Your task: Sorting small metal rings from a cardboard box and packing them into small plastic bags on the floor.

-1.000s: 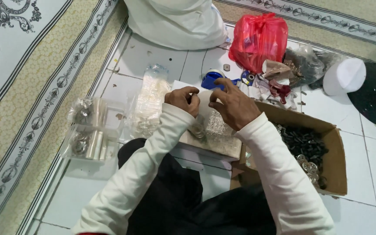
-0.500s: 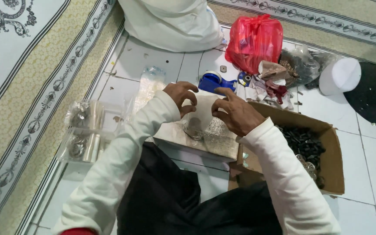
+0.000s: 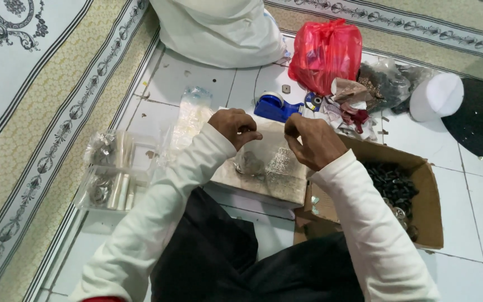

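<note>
Clear bag [image 3: 272, 159] (small parts inside) between both hands

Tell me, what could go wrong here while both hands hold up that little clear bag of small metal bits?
1. The clear bag hangs only from fingertip pinches of the left hand and right hand; a slip could spill its small parts onto the tiled floor.
2. The open cardboard box of dark parts sits right by the right elbow and might get knocked.
</note>
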